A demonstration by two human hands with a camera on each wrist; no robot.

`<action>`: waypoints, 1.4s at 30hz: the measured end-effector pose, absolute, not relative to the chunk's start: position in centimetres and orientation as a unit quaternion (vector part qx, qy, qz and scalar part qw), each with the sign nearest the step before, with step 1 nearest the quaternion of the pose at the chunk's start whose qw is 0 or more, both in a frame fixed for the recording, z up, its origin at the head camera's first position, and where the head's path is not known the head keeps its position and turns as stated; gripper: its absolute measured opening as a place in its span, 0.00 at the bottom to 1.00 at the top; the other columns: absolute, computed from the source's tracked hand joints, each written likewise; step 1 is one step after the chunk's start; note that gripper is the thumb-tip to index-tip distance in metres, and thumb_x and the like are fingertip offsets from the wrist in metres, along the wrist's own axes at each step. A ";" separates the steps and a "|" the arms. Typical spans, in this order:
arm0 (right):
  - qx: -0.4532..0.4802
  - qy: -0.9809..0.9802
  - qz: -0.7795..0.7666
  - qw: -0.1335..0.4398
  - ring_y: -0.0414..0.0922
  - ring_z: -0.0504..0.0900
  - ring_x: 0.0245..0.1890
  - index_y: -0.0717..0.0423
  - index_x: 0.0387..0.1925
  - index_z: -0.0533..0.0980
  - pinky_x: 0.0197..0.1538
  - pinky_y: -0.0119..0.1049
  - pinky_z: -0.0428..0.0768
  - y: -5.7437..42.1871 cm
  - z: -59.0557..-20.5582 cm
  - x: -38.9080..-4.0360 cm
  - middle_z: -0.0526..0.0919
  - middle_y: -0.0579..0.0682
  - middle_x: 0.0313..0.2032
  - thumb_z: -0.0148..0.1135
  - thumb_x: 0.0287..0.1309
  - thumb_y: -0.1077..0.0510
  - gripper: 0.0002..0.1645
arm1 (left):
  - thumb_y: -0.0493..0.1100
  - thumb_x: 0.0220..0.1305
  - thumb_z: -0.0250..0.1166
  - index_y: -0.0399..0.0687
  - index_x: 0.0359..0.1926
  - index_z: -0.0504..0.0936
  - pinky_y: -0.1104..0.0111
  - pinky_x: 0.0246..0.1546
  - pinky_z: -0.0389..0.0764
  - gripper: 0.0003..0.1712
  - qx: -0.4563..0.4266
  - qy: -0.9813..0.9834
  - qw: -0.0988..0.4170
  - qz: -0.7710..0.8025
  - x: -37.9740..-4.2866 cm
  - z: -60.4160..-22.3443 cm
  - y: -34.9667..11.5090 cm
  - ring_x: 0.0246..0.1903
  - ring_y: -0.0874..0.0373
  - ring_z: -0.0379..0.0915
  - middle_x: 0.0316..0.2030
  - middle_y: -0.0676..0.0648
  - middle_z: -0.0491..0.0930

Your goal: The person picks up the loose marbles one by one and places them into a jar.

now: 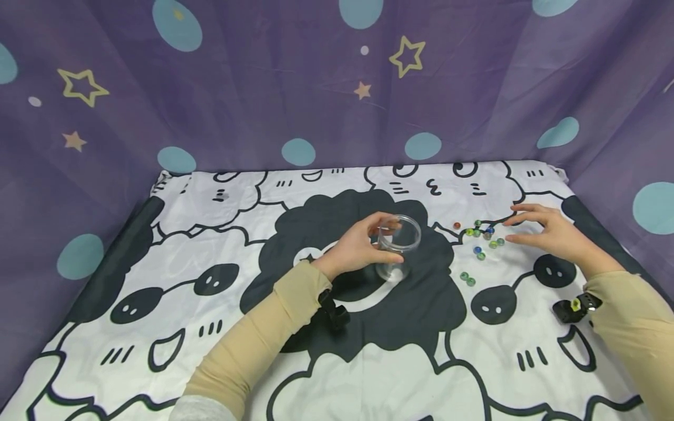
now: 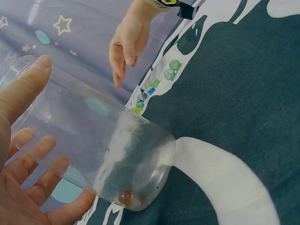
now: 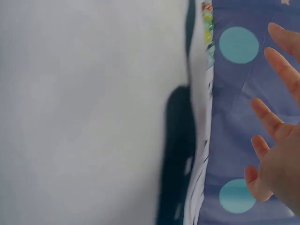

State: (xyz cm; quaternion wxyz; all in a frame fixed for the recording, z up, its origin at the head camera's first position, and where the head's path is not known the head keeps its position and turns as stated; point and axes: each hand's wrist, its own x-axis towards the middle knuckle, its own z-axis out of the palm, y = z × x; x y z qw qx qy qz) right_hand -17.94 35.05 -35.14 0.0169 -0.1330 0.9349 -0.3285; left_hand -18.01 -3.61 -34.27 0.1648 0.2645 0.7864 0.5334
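My left hand [image 1: 356, 249] grips a clear jar [image 1: 394, 271] from its left side, thumb and fingers around the upper part. The jar stands upright over the dark patch of the cloth, its open mouth facing up. A reddish-brown marble [image 2: 125, 197] shows at the jar's bottom in the left wrist view. To the right of the jar lie several loose glass marbles [image 1: 477, 233], mostly green, with some blue and one red-orange. My right hand [image 1: 553, 235] hovers at the right of the marbles, fingers spread and holding nothing.
A white cloth [image 1: 400, 386] with black cartoon faces covers the table. Behind it and at the sides hangs a purple curtain [image 1: 295, 88] with stars and blue dots. Two green marbles [image 1: 467, 279] lie apart from the cluster, nearer to me.
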 end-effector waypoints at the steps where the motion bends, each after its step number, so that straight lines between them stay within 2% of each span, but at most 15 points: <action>1: -0.129 0.935 -0.330 0.021 0.72 0.56 0.63 0.69 0.45 0.78 0.58 0.71 0.57 35.2 -35.3 -18.0 0.63 0.71 0.62 0.70 0.50 0.59 0.22 | 0.39 0.50 0.74 0.44 0.64 0.67 0.60 0.56 0.76 0.40 0.264 0.786 0.165 0.534 -18.0 -34.3 -3.6 0.60 0.50 0.68 0.61 0.42 0.72; 14: -0.099 0.940 -0.320 0.069 0.72 0.53 0.65 0.67 0.49 0.77 0.59 0.73 0.57 35.7 -35.8 -18.6 0.59 0.72 0.65 0.70 0.52 0.54 0.26 | 0.39 0.50 0.74 0.48 0.63 0.68 0.62 0.57 0.76 0.39 0.262 0.789 0.163 0.532 -18.1 -34.2 -3.6 0.60 0.51 0.68 0.61 0.43 0.72; 24: -0.123 0.951 -0.263 0.103 0.74 0.53 0.63 0.62 0.46 0.80 0.62 0.72 0.47 35.3 -36.3 -19.5 0.60 0.74 0.62 0.72 0.49 0.52 0.24 | 0.39 0.50 0.74 0.46 0.64 0.67 0.62 0.57 0.76 0.40 0.264 0.790 0.162 0.529 -18.1 -34.3 -3.7 0.60 0.51 0.68 0.61 0.44 0.72; 31: -0.120 0.960 -0.224 0.117 0.74 0.55 0.60 0.61 0.45 0.80 0.55 0.65 0.52 35.2 -36.5 -20.0 0.61 0.76 0.60 0.72 0.49 0.51 0.24 | 0.39 0.50 0.74 0.45 0.64 0.66 0.63 0.57 0.76 0.41 0.262 0.788 0.167 0.532 -18.1 -34.4 -3.7 0.60 0.51 0.68 0.61 0.44 0.72; 35: -0.113 0.962 -0.217 0.125 0.74 0.54 0.59 0.60 0.45 0.81 0.54 0.65 0.52 35.1 -36.4 -20.0 0.61 0.76 0.60 0.72 0.49 0.51 0.24 | 0.39 0.50 0.74 0.45 0.65 0.66 0.62 0.58 0.75 0.41 0.263 0.783 0.170 0.537 -18.1 -34.4 -3.7 0.61 0.48 0.67 0.61 0.42 0.71; 42: -0.108 0.963 -0.208 0.132 0.74 0.52 0.58 0.59 0.45 0.81 0.50 0.66 0.56 35.1 -36.4 -20.0 0.60 0.76 0.60 0.71 0.49 0.49 0.24 | 0.39 0.50 0.74 0.47 0.64 0.66 0.63 0.57 0.76 0.40 0.263 0.784 0.172 0.535 -18.0 -34.4 -3.7 0.61 0.51 0.67 0.61 0.43 0.71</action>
